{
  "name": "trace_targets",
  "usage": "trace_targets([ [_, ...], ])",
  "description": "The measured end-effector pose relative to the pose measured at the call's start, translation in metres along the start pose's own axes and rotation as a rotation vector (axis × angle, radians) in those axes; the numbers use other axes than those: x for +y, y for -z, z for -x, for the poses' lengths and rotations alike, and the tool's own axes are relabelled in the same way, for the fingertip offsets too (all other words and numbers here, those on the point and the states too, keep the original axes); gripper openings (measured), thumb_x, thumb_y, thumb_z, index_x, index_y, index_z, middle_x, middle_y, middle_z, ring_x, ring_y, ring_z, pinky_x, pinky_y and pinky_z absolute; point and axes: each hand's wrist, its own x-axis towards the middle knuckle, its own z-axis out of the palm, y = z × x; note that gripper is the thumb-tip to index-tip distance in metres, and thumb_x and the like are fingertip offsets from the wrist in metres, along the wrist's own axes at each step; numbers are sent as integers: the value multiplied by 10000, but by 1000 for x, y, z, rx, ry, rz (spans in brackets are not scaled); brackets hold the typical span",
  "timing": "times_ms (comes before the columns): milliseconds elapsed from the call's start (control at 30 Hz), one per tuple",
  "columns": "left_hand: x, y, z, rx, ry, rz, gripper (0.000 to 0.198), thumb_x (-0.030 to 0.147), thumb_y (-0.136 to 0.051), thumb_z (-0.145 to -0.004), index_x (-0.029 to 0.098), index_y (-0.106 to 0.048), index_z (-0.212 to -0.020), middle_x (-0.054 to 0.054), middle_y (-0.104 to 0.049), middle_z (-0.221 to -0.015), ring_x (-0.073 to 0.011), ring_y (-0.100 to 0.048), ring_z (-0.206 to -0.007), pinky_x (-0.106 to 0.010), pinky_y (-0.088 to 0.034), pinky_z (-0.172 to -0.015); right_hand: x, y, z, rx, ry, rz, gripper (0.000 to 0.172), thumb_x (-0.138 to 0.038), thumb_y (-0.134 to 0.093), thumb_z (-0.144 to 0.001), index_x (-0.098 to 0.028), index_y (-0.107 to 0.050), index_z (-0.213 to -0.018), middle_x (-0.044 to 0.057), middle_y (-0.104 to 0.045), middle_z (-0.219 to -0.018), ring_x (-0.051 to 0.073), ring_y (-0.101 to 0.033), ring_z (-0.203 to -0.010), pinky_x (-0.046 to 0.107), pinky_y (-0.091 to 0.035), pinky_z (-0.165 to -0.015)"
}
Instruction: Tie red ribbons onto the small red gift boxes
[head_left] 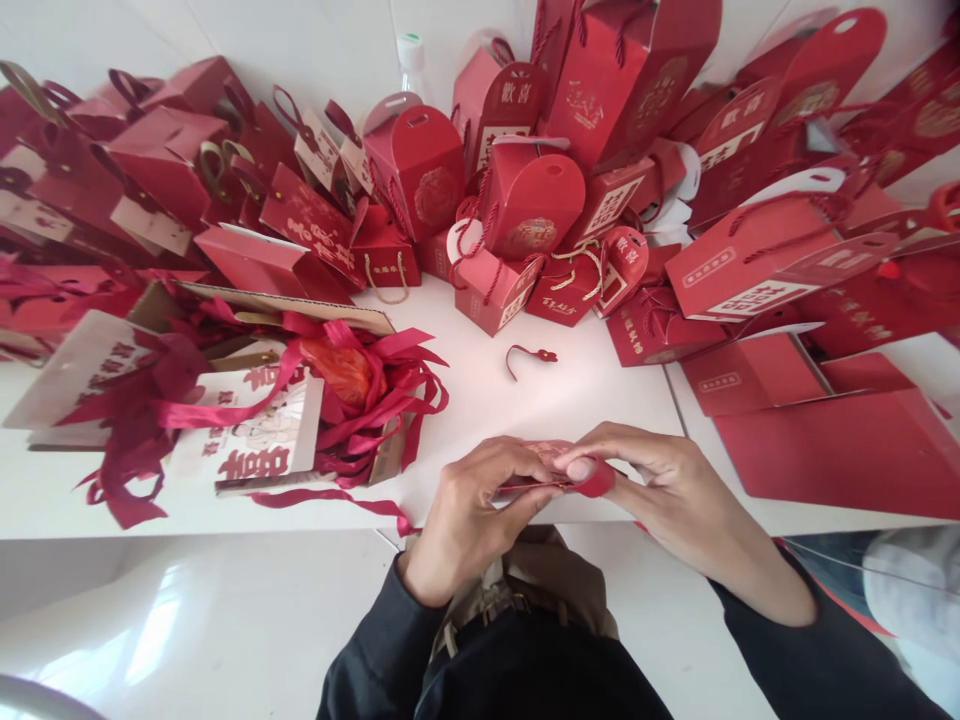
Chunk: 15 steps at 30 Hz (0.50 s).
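Near the table's front edge, my left hand [480, 510] pinches the left side of a small red box [541, 452], fingers on top and thumb below. From the right, my right hand [649, 470] is closed on a looped red strap [596, 478] at the box's right end. Both hands almost touch, and their fingers hide much of the box. A thin dark red strap with a small flower-like end [534, 354] lies curled on the white table beyond my hands.
At the left, an open carton [386, 455] holds magenta ribbons [367, 430] and a white printed card [259, 425]. Many red gift boxes [536, 195] crowd the back. Larger red boxes [840, 430] stand at the right. A clear bottle [410, 65] is behind them.
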Motion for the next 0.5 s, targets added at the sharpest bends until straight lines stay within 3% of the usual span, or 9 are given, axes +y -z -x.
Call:
trace_targets([
  [100, 0, -1, 3, -11, 77, 53, 206, 117, -775, -860, 199, -690, -1030, -63, -782, -1045, -172, -774, -941, -254, -656, -802, 5, 2, 2, -28, 18, -29, 131, -403, -747, -929, -300, -827, -929, 40, -775, -961, 202, -749, -896, 304, -635, -832],
  [200, -1, -1, 5, -40, 53, 32, 209, 122, -741, -892, 204, -694, -1079, -77, -756, -1070, -179, -758, -1001, -280, -652, -856, 6, 9, 5, -93, 69, 42, 100, -337, -726, -951, -330, -812, -1002, 15, -761, -1008, 166, -739, -931, 259, -612, -845],
  [400, -3, 0, 6, -35, 2, -22, 159, 98, -699, -917, 198, -701, -1041, -91, -732, -1074, -192, -728, -1071, -288, -632, -882, 5, 22, 7, -223, 120, 214, 414, -187, -695, -906, -369, -673, -1276, 5, -695, -1229, 179, -684, -1135, 330, -576, -998],
  [500, -3, -1, 6, -45, -25, -36, 138, 105, -700, -919, 195, -689, -1023, -78, -763, -1033, -198, -723, -1074, -322, -616, -932, 7, 21, 7, -234, 115, 256, 402, -237, -726, -898, -363, -655, -1273, 11, -678, -1256, 196, -654, -1191, 365, -557, -1035],
])
